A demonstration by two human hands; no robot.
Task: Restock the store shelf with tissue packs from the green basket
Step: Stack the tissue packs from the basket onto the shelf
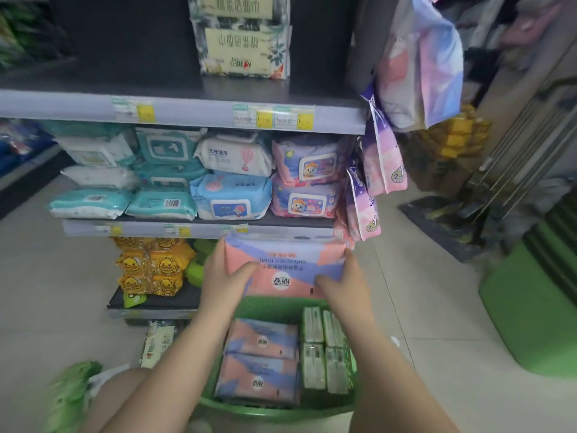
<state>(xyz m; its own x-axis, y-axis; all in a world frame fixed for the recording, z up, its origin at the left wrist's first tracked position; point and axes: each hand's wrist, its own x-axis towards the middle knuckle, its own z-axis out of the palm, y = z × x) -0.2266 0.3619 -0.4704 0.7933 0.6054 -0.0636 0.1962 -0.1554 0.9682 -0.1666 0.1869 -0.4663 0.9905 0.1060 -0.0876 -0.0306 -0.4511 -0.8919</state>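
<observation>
holding a pink-and-purple cotton soft towel pack (285, 265) above the green basket (274, 409), left hand (223, 281) at 9 o'clock and right hand (342, 284) at 3 o'clock clasp its ends; likely light, soft, slick-wrapped, best held by both short ends.

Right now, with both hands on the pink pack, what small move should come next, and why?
Probably push the pink pack forward onto the bottom shelf: both hands, left and right, hold it above the green basket, level with the gap beside the yellow duck packs.
</observation>
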